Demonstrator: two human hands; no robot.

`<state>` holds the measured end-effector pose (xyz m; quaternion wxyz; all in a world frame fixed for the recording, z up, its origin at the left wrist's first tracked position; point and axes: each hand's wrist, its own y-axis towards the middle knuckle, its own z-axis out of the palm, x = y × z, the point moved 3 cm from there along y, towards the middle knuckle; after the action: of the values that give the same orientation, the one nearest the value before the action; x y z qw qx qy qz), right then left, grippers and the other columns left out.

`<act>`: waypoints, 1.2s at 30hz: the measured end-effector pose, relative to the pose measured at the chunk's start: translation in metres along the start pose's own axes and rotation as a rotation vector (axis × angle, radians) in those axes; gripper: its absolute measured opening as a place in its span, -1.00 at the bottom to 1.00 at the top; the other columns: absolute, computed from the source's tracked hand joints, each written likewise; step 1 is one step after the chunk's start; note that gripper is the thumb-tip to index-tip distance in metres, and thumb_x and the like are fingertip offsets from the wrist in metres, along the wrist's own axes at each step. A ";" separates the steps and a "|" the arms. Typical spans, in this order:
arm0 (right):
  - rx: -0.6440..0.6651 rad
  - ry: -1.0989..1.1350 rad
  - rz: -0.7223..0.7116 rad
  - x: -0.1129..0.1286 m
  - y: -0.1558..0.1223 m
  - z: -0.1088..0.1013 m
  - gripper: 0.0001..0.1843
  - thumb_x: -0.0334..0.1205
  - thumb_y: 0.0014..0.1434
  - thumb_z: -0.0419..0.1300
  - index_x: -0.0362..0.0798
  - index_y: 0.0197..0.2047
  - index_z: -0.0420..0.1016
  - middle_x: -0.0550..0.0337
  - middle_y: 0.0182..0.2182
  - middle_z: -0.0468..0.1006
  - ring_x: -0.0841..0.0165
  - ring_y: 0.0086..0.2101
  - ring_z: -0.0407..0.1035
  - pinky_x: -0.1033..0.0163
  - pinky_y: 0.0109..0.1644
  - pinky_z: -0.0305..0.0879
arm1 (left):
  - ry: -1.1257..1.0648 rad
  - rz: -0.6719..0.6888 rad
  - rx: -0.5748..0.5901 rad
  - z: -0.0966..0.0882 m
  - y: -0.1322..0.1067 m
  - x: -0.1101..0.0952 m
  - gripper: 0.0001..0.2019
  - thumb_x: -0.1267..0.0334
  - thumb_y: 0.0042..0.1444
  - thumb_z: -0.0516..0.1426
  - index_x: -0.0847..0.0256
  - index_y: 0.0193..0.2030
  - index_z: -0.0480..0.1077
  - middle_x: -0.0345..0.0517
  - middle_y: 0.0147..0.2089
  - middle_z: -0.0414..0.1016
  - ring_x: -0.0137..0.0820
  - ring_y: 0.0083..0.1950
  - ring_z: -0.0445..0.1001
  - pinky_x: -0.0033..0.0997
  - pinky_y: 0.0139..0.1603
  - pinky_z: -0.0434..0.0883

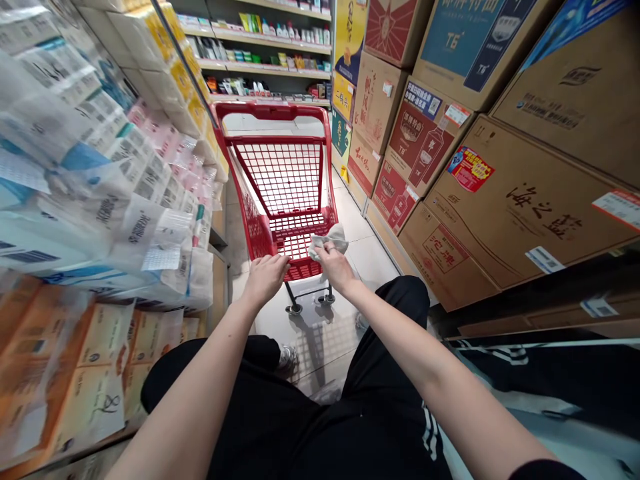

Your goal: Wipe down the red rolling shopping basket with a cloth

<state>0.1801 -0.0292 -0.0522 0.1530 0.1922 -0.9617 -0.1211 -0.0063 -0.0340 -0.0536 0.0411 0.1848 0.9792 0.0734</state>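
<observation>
Fingers of your right hand [336, 267] are closed on a crumpled pale cloth [339, 235] at the near rim of the red shopping cart [256, 230]. Your left hand [265, 277] lies on that rim; whether its fingers grip, I cannot tell. Liquor cartons [500, 207] stack right of the cart, tissue packs [145, 227] left.

Cart [289, 182] on floor [373, 260], packs [145, 193] left, boxes [417, 137] right, shelves [270, 67] beyond, cloth [338, 234] in right hand [334, 265] at cart's near end.

I read “T6” on the blue-fronted carton [453, 50] and the maroon-fronted carton [417, 143], “海之蓝” on the large brown carton [525, 207], “帆风顺” on the tan carton [371, 103]
</observation>
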 end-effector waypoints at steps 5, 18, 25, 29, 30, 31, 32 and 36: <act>0.039 -0.004 -0.097 0.016 0.003 0.007 -0.59 -0.44 0.26 -0.13 -0.08 0.10 0.32 -0.10 -0.01 0.39 0.24 -0.19 0.38 0.21 -0.17 0.37 | -0.003 -0.010 0.039 -0.001 -0.001 -0.001 -0.64 0.08 0.27 -0.20 0.11 -0.06 0.33 -0.04 -0.10 0.49 -0.26 -0.07 0.38 -0.25 -0.07 0.18; -0.033 -0.042 -0.059 -0.055 0.004 0.004 -0.54 -0.36 0.33 -0.25 -0.14 0.14 0.32 -0.20 0.03 0.39 0.17 -0.05 0.29 0.11 -0.05 0.34 | -0.065 0.048 0.058 0.007 0.010 -0.012 -0.62 0.11 0.29 -0.22 0.12 0.01 0.31 -0.04 -0.02 0.48 -0.24 -0.04 0.37 -0.22 -0.09 0.17; 0.021 -0.043 -0.126 -0.038 0.010 0.004 -0.62 -0.43 0.27 -0.09 -0.09 0.10 0.35 -0.09 0.04 0.40 0.23 0.02 0.28 0.18 0.05 0.29 | -0.048 0.008 0.041 0.007 0.009 -0.014 -0.63 0.13 0.30 -0.25 0.12 0.01 0.29 -0.05 -0.05 0.49 -0.26 -0.06 0.37 -0.22 -0.09 0.14; 0.090 -0.095 -0.254 0.000 0.015 0.004 -0.64 -0.44 0.28 -0.11 -0.13 0.07 0.35 -0.10 0.00 0.43 0.24 -0.04 0.35 0.20 -0.02 0.32 | -0.038 -0.004 0.032 0.004 0.008 -0.018 -0.65 0.13 0.30 -0.24 0.12 -0.05 0.30 -0.06 -0.10 0.49 -0.26 -0.08 0.37 -0.23 -0.12 0.14; 0.096 -0.117 -0.281 0.006 0.015 0.003 -0.64 -0.44 0.28 -0.12 -0.14 0.06 0.35 -0.11 -0.01 0.43 0.25 -0.03 0.35 0.20 -0.03 0.33 | -0.038 -0.002 0.033 0.004 0.008 -0.018 -0.66 0.13 0.30 -0.24 0.12 -0.07 0.31 -0.06 -0.11 0.49 -0.26 -0.09 0.37 -0.23 -0.13 0.14; 0.095 -0.143 -0.300 0.010 0.014 0.002 -0.64 -0.45 0.29 -0.13 -0.15 0.06 0.34 -0.11 -0.01 0.43 0.25 -0.03 0.34 0.21 -0.03 0.33 | -0.041 0.003 0.036 0.004 0.007 -0.019 -0.65 0.13 0.30 -0.24 0.13 -0.09 0.31 -0.06 -0.12 0.49 -0.27 -0.10 0.37 -0.24 -0.13 0.14; 0.089 -0.172 -0.310 0.010 0.013 0.002 -0.64 -0.44 0.29 -0.13 -0.15 0.07 0.33 -0.11 -0.01 0.43 0.26 -0.02 0.34 0.21 -0.03 0.33 | -0.047 0.011 0.039 0.003 0.007 -0.020 -0.65 0.13 0.30 -0.24 0.13 -0.10 0.31 -0.06 -0.12 0.49 -0.27 -0.10 0.37 -0.24 -0.14 0.14; 0.065 -0.247 -0.257 -0.017 0.005 -0.002 -0.62 -0.43 0.29 -0.09 -0.15 0.14 0.29 -0.11 0.01 0.43 0.27 0.02 0.31 0.25 -0.01 0.33 | -0.091 0.041 0.052 0.005 0.008 -0.021 -0.66 0.15 0.30 -0.24 0.13 -0.03 0.29 -0.07 -0.08 0.49 -0.27 -0.07 0.38 -0.26 -0.13 0.16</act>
<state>0.1936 -0.0183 -0.0531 0.0106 0.3019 -0.9442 -0.1311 0.0164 -0.0342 -0.0558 0.0794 0.2089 0.9739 0.0400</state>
